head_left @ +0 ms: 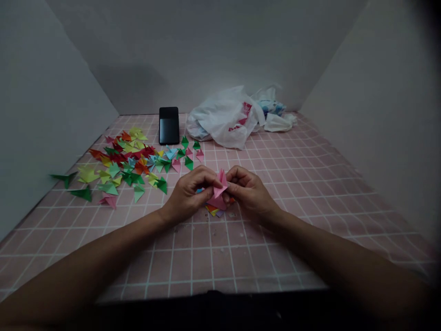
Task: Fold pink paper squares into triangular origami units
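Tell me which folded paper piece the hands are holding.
The pink folded paper triangle, pinched between the left hand and right hand; the other coloured paper pieces lie on the pink grid mat.

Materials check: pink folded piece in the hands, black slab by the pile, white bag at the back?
The pink folded triangular piece looks like thin matte paper: crisp creases, sharp points. The black rectangular slab seems glass or glossy plastic, given its sheen; probably a phone. The crumpled white bag looks like thin plastic film: soft wrinkles, faint shine.
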The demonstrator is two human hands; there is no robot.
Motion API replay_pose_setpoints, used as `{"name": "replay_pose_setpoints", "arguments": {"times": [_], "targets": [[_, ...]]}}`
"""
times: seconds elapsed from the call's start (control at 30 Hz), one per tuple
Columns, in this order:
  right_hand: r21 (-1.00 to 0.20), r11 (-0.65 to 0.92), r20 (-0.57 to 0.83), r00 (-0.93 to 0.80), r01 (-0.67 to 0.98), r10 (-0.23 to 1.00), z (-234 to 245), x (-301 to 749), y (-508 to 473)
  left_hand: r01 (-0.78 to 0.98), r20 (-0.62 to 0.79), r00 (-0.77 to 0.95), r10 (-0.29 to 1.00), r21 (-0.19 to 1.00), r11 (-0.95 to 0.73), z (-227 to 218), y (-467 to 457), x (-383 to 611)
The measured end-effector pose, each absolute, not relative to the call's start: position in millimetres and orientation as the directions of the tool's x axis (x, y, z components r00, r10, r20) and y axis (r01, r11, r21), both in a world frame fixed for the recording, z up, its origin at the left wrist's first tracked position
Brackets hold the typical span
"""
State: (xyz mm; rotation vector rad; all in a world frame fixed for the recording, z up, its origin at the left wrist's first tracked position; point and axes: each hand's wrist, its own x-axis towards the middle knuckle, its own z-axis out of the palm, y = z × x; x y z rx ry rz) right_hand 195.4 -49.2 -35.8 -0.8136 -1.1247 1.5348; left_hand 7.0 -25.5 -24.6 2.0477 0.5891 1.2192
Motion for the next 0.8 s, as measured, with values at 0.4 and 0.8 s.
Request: {"name": "replay_pose_setpoints", "arguments": {"times": [0.4, 0.8], "targets": [[-0.958, -0.011, 0.058, -0.235, -0.285, 0.97, -37.2, 194.5, -51.5, 0.05, 0.38, 0.418, 0.825, 0.897, -0.439, -16.4, -35.0, 10.0], [-0.928, -0.09, -0.001, -0.239, -0.361, 0.971, -38.1, 191.9, -51.8, -0.081, 0.027, 0.459, 0.888, 0.997, 0.011, -25.6, -35.6, 18.1]]}}
